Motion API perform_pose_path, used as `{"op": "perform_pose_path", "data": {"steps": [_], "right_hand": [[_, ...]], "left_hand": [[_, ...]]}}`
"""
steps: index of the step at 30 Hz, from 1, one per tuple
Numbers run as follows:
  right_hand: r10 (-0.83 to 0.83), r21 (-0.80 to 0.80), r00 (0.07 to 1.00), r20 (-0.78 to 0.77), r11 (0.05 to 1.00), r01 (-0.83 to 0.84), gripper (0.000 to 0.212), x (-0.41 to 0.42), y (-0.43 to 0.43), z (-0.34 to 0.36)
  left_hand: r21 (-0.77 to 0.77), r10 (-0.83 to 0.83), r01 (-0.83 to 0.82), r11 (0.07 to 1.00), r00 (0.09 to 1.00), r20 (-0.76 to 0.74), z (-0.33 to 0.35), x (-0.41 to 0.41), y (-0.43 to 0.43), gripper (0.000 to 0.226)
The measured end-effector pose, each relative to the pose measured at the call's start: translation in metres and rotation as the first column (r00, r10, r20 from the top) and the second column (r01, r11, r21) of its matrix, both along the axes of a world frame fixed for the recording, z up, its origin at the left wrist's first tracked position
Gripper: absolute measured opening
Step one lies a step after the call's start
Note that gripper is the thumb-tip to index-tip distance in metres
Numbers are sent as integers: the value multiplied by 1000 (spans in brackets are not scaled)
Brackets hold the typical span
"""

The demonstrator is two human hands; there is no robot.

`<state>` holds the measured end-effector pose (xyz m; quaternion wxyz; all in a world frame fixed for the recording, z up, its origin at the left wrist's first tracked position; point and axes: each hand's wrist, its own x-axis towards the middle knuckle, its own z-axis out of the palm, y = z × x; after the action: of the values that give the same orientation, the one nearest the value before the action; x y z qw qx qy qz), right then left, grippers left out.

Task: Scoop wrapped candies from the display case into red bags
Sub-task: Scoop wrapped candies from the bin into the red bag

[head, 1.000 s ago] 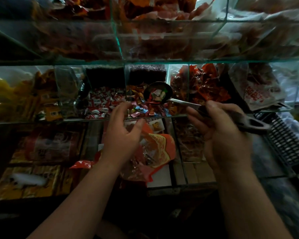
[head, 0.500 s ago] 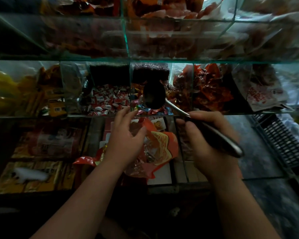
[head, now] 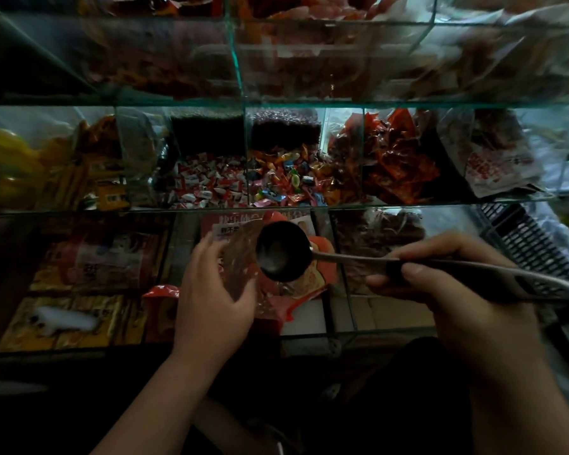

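My left hand (head: 211,290) grips a red bag (head: 303,290) with a clear front, holding its mouth up in front of the glass case. My right hand (head: 454,290) grips the handle of a dark metal ladle (head: 283,251). The ladle's bowl is tipped over the bag's mouth and its underside faces me. Behind, a glass compartment holds mixed colourful wrapped candies (head: 286,182). Left of it lies a compartment of red-and-white wrapped candies (head: 207,185).
The glass display case (head: 237,77) has several shelves and dividers. Red packets (head: 395,159) fill the compartment to the right, yellow packs (head: 109,192) the left. Boxed goods (head: 105,261) lie on the lower shelf. A black plastic basket (head: 532,244) stands at the right.
The ladle came out of the mixed-candy compartment with candies in it, swung down toward me and turned over above the bag. My left hand kept hold of the bag.
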<state>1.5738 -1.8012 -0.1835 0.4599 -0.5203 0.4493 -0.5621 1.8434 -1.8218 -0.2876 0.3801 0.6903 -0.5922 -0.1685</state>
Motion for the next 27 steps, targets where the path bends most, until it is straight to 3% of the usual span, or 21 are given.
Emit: {"op": "perform_pose_path", "data": {"steps": [2, 5, 7, 11, 15, 19, 21, 24, 27], "right_hand": [[24, 14, 974, -224, 1000, -22, 23, 5, -6, -9], [118, 52, 821, -558, 993, -108, 8, 30, -24, -31], [222, 125, 747, -626, 975, -184, 17, 48, -33, -48], [345, 232, 704, -620, 939, -256, 12, 61, -39, -70], [270, 255, 757, -595, 957, -141, 9, 56, -36, -70], [-2, 68, 843, -537, 997, 47, 17, 58, -26, -58], [-66, 31, 879, -472, 995, 92, 12, 58, -20, -50], [-17, 165, 924, -382, 983, 86, 5, 60, -16, -39], [65, 189, 887, -458, 982, 26, 5, 62, -18, -34]], "left_hand": [[56, 29, -30, 998, 999, 17, -12, 0, 12, 48], [144, -65, 51, 988, 994, 92, -24, -8, 11, 28], [151, -127, 119, 981, 991, 45, -28, -12, 8, 40], [207, -118, 146, 967, 983, -138, -31, -8, 12, 91], [269, -123, 153, 951, 984, -126, -38, -1, 11, 98], [276, -139, 170, 946, 982, -129, -39, -1, 6, 107], [266, -154, 189, 945, 977, -147, -38, -3, 4, 112], [236, -137, 181, 955, 972, -193, -37, -5, -3, 120], [231, -120, 160, 960, 977, -177, -36, -5, -7, 120]]}}
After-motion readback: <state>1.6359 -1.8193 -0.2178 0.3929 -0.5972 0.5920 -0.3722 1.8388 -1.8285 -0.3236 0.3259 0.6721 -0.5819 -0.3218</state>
